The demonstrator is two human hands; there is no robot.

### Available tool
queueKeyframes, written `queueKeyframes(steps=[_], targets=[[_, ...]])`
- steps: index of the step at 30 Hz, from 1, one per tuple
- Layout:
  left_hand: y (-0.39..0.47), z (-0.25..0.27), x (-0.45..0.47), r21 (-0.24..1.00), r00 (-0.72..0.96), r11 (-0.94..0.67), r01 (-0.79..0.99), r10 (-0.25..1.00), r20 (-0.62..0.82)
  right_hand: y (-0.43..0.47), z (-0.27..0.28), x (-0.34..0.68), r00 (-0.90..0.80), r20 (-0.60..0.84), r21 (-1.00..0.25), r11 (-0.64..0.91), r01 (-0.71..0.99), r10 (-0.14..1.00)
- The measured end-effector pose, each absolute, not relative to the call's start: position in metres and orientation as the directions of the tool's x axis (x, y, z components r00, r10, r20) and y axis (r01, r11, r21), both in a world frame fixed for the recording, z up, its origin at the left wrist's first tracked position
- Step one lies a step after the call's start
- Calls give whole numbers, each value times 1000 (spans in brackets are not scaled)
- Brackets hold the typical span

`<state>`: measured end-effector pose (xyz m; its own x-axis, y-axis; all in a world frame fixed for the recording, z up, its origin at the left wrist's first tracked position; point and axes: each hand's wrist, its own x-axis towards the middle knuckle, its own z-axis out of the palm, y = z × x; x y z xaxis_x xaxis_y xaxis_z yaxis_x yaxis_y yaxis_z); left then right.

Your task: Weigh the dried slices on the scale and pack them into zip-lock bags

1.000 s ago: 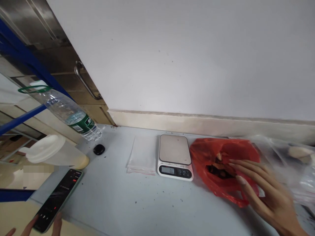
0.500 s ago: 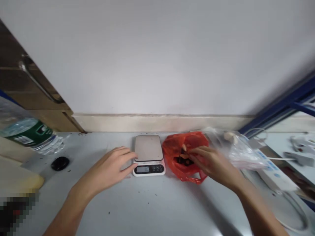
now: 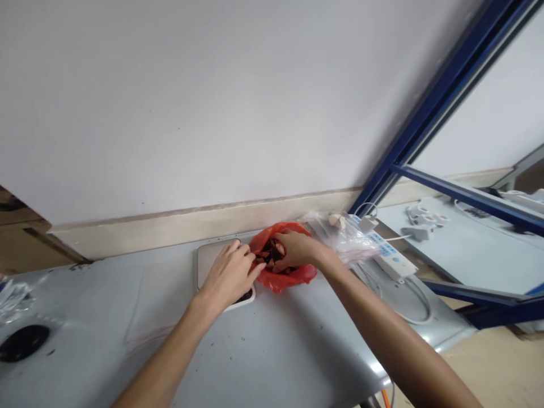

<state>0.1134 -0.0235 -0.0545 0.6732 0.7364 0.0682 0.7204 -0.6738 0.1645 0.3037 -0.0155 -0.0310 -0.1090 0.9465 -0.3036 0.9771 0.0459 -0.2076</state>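
Note:
A red plastic bag stands with its mouth open, holding several brown, dried-looking pieces whose kind I cannot make out. My right hand reaches into it from the right, thumb and fingers spread around some of the pieces. At the bag's left rim is my left hand, its thumb and fingers closed on the red plastic. That hand and wrist pass over a kitchen scale and hide much of its plate and most of its display.
A clear plastic bag lies right of the red bag, against a white power strip with cables. A blue metal frame rises at the right. A black round object sits at the left. The wall is behind.
The view has turned right. My left hand has moved from the scale's left side over to the red bag's rim. My right hand has gone deeper into the bag, its fingers spreading.

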Motion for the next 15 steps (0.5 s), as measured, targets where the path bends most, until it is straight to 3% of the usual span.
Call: queueKeyframes(steps=[4,8,15], targets=[[-21,-49,99,227,558,-585,778,811,177,-7,-30,295,-152,-249,-274,81,958,956],[-25,-40,84,309,610,-605,733,787,94,-6,-24,285,-138,-171,-279,87,956,975],[-28,-28,75,374,642,-602,706,767,23,5,-30,272,-130,-336,-210,60,976,933]])
